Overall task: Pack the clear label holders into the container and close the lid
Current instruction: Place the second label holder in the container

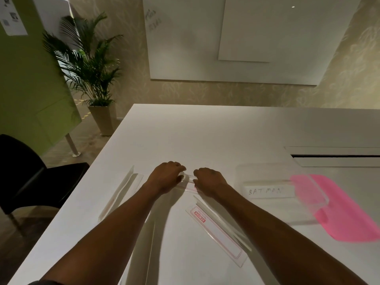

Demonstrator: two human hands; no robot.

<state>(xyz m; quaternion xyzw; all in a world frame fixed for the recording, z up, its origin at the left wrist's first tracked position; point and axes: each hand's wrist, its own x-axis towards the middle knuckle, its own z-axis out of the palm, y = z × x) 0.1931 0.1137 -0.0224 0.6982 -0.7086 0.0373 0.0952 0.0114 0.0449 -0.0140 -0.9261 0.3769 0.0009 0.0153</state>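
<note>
My left hand [167, 174] and my right hand [207, 178] both grip one clear label holder [188, 177] lying on the white table [205, 130], each closed on one end. A second clear holder with a red printed card [216, 233] lies flat below my right forearm. Another folded holder [121, 194] rests to the left. A further clear one [151, 243] stands on edge between my forearms. The clear container [275, 194] sits at the right and holds a holder with a white card reading BATMAN [267, 191]. Its pink lid [339, 210] lies beside it, partly underneath.
A black chair [26, 177] stands at the table's left edge. A cable slot [335, 156] is cut into the table at the far right. A potted palm [90, 79] and a green partition [30, 89] stand beyond the table's left corner.
</note>
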